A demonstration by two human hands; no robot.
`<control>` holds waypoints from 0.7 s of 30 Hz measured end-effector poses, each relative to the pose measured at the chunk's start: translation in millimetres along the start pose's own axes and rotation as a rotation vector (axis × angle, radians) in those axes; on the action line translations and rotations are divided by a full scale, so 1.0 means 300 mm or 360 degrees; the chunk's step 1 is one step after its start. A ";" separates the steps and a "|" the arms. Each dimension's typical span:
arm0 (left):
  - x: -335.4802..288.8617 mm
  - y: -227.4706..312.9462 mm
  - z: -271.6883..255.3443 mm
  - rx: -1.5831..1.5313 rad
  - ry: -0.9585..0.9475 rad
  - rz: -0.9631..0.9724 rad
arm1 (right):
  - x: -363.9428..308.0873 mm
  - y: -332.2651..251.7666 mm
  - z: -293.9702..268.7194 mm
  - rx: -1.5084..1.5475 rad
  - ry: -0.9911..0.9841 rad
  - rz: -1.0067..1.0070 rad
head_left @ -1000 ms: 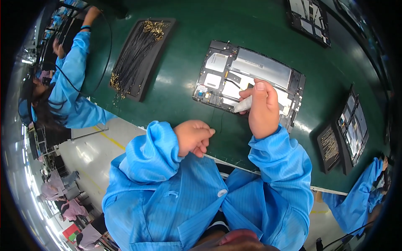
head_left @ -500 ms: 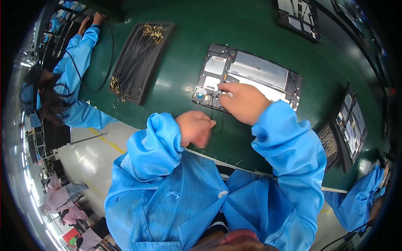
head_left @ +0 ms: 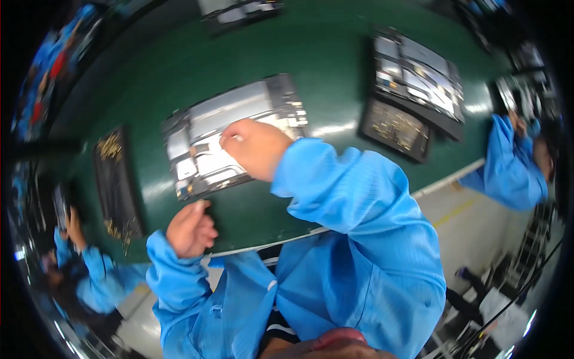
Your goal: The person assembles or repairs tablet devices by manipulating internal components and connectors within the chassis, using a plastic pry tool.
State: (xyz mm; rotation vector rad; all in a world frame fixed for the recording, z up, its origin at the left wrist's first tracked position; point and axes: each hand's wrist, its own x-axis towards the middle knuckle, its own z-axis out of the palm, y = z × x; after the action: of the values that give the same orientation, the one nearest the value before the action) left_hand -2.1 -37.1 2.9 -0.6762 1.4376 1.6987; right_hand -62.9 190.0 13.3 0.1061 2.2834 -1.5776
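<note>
An opened tablet (head_left: 230, 107), its silver and white inner parts showing, lies on the green bench in front of me. My right hand (head_left: 256, 147) hovers at or over its middle, fingers bent and pinched; a small pale spot shows at the fingertips, and I cannot make out what it is. Beside the tablet's near left corner, my left hand (head_left: 192, 230) is raised at the bench edge. Its thumb and forefinger come together and its other fingers curl in. Anything between them is too small or blurred to see.
A dark tray (head_left: 134, 206) of black cables with gold ends stands at left. At right, more opened tablets (head_left: 418, 78) overlap another tray (head_left: 397, 128) of cables. A further tablet (head_left: 239, 13) lies at the far edge. Co-workers in blue sit at both sides.
The view has swung to the right, so the bench things appear farther left. My right hand has moved from the tablet's left end toward its middle. The thin black cable no longer shows.
</note>
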 end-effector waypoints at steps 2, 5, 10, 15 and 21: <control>0.003 0.005 -0.022 -0.0135 -0.0099 0.0027 | -0.065 0.069 -0.124 0.0280 0.0165 0.0195; 0.009 0.029 -0.028 -0.0268 -0.0195 -0.0031 | -0.276 0.112 -0.283 0.0682 0.0528 0.0574; 0.021 0.043 0.002 -0.0134 -0.0198 -0.0135 | -0.454 0.247 -0.437 -0.0838 0.1362 0.0484; 0.020 0.031 0.023 -0.0093 -0.0114 -0.0083 | -0.396 0.268 -0.461 -0.1309 0.1335 0.0724; 0.010 0.023 0.031 0.0050 -0.0042 0.0000 | -0.458 0.282 -0.451 -0.1108 0.1440 0.0521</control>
State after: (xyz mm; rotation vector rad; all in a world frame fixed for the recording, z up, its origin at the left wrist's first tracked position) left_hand -8.7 -27.7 6.5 -0.6343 1.4428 1.6759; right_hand 53.4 365.1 26.1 1.1207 3.0976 -0.5153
